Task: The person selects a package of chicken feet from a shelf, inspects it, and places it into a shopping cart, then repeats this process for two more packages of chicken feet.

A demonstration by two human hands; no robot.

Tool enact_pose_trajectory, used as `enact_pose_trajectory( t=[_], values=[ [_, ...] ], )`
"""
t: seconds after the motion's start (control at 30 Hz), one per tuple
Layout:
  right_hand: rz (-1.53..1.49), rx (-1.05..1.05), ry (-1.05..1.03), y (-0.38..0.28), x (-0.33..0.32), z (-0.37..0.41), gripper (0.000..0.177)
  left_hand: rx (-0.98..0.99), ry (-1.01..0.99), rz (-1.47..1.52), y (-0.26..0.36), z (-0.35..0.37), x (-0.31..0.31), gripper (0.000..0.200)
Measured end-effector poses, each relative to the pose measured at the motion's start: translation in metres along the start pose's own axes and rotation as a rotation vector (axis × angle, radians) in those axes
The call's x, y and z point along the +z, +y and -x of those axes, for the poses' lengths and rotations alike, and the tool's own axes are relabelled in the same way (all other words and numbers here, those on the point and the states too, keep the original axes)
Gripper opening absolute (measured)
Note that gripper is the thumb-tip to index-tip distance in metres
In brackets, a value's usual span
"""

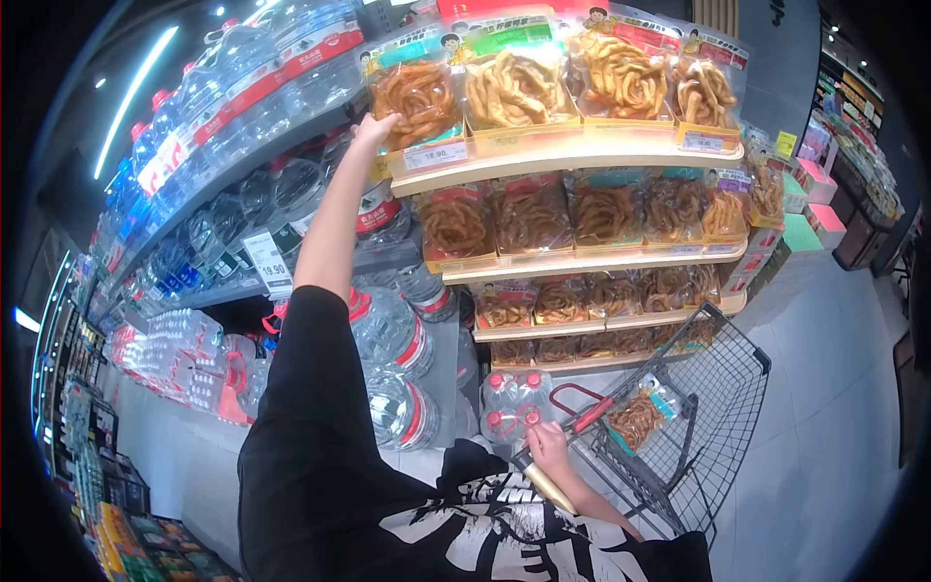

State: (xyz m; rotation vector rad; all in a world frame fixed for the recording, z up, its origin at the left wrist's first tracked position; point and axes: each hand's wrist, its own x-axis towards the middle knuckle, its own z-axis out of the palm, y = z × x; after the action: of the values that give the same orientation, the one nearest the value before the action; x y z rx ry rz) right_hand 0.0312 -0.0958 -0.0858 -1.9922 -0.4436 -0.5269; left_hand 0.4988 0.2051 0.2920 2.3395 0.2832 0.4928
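My left hand [376,129] reaches up to the top shelf, at the left edge of a clear bag of reddish-brown twisted snacks [417,105]. Its thumb side lies against the bag's front, and the other fingers are partly hidden. Beside that bag stand paler twisted snacks [519,89] in similar bags with a green header. Low in front of my body, my right hand [550,446] is closed round the handle of a wire shopping cart [732,364]. One bag of twisted snacks [635,419] with a teal label lies in the cart.
Lower wooden shelves [601,260] carry more snack bags. Large water bottles [393,335] fill the grey shelving and floor at left. A red-capped bottle pack [514,403] stands on the floor by the cart. Tiled floor [824,388] extends to the right.
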Motion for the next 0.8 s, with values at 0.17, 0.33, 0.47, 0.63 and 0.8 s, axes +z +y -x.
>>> enact_pose_trajectory(
  t=[0.17, 0.33, 0.47, 0.63, 0.8],
  values=[
    [0.004, 0.007, -0.004, -0.009, 0.000, 0.000, 0.018, -0.036, -0.016, 0.360, 0.001, 0.005, -0.004, 0.081],
    [0.013, 0.033, -0.059, -0.014, 0.000, 0.003, 0.014, 0.050, -0.265, 0.440, -0.006, 0.007, -0.015, 0.048],
    [0.017, 0.037, -0.077, -0.010, 0.007, 0.005, 0.012, 0.143, -0.131, 0.554, -0.016, 0.009, -0.007, 0.027],
    [-0.004, 0.024, -0.040, -0.016, 0.009, 0.003, 0.012, 0.105, 0.111, 0.593, 0.000, 0.053, -0.006, 0.024],
    [0.007, 0.044, -0.110, -0.024, 0.005, 0.003, 0.012, 0.216, 0.426, 0.407, 0.011, 0.067, 0.003, 0.034]
  ],
)
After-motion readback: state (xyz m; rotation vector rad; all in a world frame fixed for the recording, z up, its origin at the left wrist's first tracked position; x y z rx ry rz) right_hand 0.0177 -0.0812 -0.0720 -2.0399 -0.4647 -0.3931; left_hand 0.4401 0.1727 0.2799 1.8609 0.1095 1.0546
